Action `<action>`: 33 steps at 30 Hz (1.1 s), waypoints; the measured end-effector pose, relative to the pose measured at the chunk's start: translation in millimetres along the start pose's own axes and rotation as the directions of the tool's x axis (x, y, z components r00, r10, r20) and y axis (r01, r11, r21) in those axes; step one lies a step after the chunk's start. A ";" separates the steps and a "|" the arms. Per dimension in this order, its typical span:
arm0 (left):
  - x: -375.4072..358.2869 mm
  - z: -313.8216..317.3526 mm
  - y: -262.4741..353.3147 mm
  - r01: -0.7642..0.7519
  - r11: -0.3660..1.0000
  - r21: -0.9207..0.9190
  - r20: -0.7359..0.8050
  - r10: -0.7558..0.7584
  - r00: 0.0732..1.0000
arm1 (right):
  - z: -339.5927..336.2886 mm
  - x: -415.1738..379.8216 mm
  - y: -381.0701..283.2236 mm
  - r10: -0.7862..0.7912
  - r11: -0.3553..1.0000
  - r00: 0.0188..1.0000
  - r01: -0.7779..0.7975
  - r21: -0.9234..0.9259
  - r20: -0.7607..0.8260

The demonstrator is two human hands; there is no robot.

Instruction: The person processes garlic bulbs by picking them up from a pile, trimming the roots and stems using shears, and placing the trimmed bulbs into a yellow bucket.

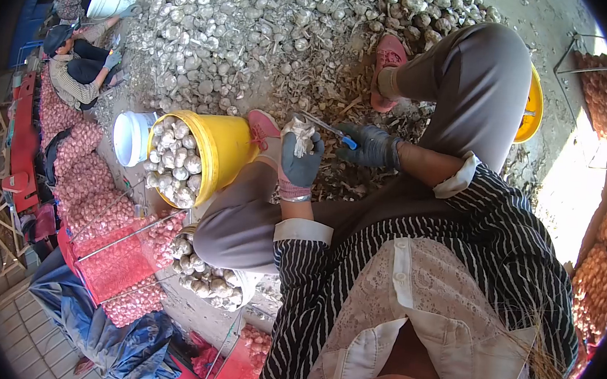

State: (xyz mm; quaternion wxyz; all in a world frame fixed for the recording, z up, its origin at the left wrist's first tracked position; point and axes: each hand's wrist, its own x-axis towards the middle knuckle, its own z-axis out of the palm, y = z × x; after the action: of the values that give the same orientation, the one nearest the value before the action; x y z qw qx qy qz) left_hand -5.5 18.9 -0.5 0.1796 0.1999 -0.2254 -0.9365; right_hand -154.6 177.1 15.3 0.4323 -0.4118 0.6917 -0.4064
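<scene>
My left hand (pixel 301 162), in a grey and pink glove, is closed round a garlic bulb (pixel 300 130) with pale, papery skin. Its cut or trimmed end is too small to make out. In my right hand (pixel 374 146), also gloved, is a tool with a blue handle (pixel 349 142) and long metal blades (pixel 319 122), which look like shears. The blades reach to the top of the bulb. To the left of my left hand, a tilted yellow bucket (pixel 228 155) holds many garlic bulbs (pixel 176 157).
A large garlic heap (pixel 238 32) covers the ground ahead. White buckets (pixel 132 138) stand at the left, near a seated co-worker (pixel 75 72). Red net sacks (pixel 88 178) line the left side. Another yellow bucket (pixel 535 105) is beyond my right knee.
</scene>
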 end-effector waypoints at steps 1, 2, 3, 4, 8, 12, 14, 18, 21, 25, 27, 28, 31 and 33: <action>1.3 5.5 -1.5 0.004 1.000 -0.001 -0.001 -0.004 1.000 | -2.9 0.1 -3.2 0.021 0.997 0.999 -0.019 -0.070 0.025; 2.4 11.1 -3.6 0.065 0.998 0.020 -0.096 -0.063 0.993 | -4.7 0.7 -4.3 0.043 0.990 0.998 -0.035 -0.140 0.049; 3.5 16.0 -4.5 0.128 0.991 0.035 -0.192 -0.119 0.974 | -2.9 2.6 -0.1 0.046 0.990 0.998 -0.039 -0.138 0.050; 6.6 14.1 -5.1 0.137 0.990 -0.018 -0.228 -0.138 0.964 | -0.8 4.9 3.2 0.033 0.991 0.999 -0.028 -0.134 0.041; 11.0 3.8 -9.7 0.107 0.994 -0.009 -0.306 -0.105 0.946 | 4.4 13.2 10.2 0.067 0.998 0.996 -0.067 0.007 -0.056; 11.7 -5.2 -25.3 -0.176 0.188 0.966 0.116 0.292 0.949 | 13.9 23.0 21.7 -0.025 0.987 0.975 0.059 0.147 -0.222; 7.9 -1.7 -24.0 0.042 0.618 0.785 -0.137 0.108 0.985 | 11.1 28.2 21.6 0.021 0.949 0.977 0.048 0.310 -0.214; 7.2 -0.5 -15.2 0.007 0.661 0.751 -0.082 0.082 0.993 | -4.5 28.3 9.3 0.035 0.983 0.998 -0.025 0.182 -0.047; 5.3 -23.4 -19.4 0.190 0.523 0.831 -0.194 -0.047 0.980 | -4.3 24.9 1.5 -0.052 0.997 0.990 0.044 -0.060 -0.128; 3.5 -42.0 -45.7 0.012 0.424 0.906 -0.074 0.131 0.989 | 5.8 33.5 26.3 0.019 0.999 0.997 -0.017 0.034 -0.075; 14.1 -65.7 -54.1 0.143 0.576 0.805 -0.283 0.159 0.946 | 14.0 43.6 34.7 0.079 0.975 0.996 -0.067 0.210 -0.049; 11.2 -55.6 -41.7 0.137 0.568 0.812 -0.285 0.180 0.942 | 13.5 44.4 36.9 0.147 0.946 0.980 -0.100 0.309 -0.131; 5.0 -3.7 -15.6 -0.135 -0.100 0.986 0.151 0.174 0.973 | -1.4 42.1 28.7 0.356 0.842 0.926 -0.259 0.473 -0.127; 4.6 4.2 2.6 0.073 0.997 -0.027 -0.328 -0.078 0.941 | 0.1 42.6 47.1 0.280 0.905 0.929 -0.173 0.388 -0.240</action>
State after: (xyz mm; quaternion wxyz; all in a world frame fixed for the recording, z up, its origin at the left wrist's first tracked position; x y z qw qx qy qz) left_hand -10.8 16.1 3.0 0.1802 0.3607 -0.1778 -0.8977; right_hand -177.0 153.4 -39.2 0.4388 -0.1775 0.7048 -0.5284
